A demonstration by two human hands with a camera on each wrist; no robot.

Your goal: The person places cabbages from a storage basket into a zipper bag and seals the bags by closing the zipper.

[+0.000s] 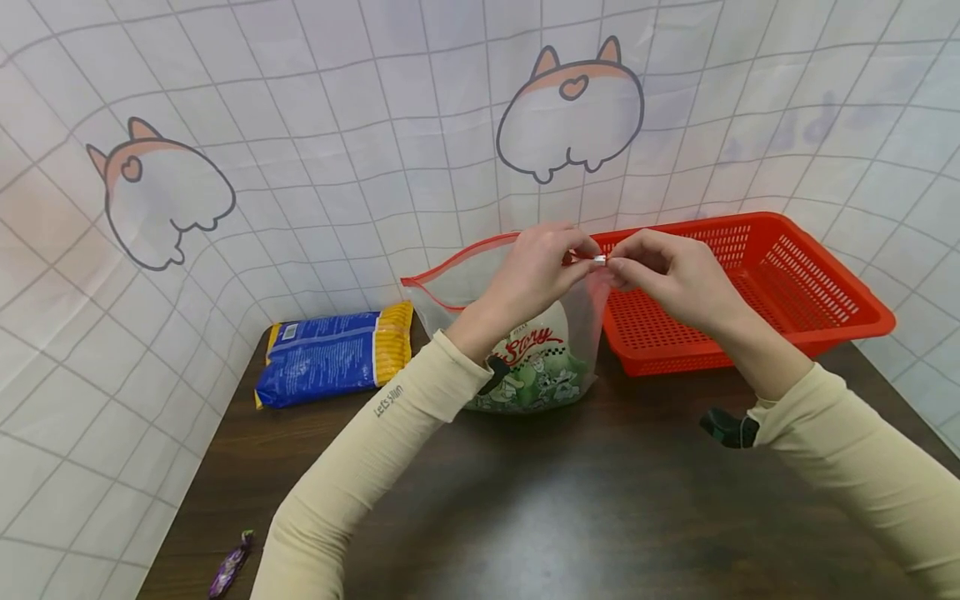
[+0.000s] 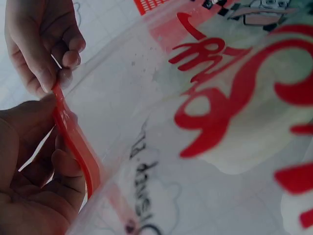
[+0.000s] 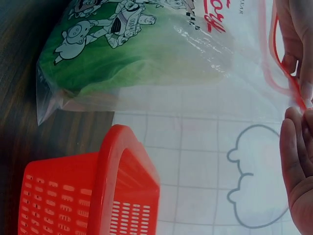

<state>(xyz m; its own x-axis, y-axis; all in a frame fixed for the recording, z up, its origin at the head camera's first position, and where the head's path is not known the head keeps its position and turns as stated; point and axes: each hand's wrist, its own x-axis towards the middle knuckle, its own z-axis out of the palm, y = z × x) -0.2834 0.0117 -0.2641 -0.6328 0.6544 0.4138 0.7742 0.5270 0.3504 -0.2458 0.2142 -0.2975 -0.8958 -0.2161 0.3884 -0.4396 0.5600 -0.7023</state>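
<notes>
A clear zip bag [image 1: 536, 358] with a red zip strip and Toy Story print stands at the middle back of the table. Something green and pale shows inside it. At the bag's upper right corner my left hand [image 1: 536, 262] pinches the red zip strip [image 2: 78, 142] between thumb and fingers. Right beside it, my right hand [image 1: 675, 275] pinches the end of the strip, its fingertips nearly meeting the left ones. Toward the left, the mouth of the bag [image 1: 457, 271] gapes. In the right wrist view the bag's green lower part [image 3: 112, 63] hangs near the table.
A red perforated basket [image 1: 750, 342] stands right of the bag. On the left lies a blue and yellow packet [image 1: 322, 354]. One small purple wrapped candy [image 1: 230, 565] is near the table's left front edge. Behind the table hangs a white grid-patterned cloth [image 1: 360, 125].
</notes>
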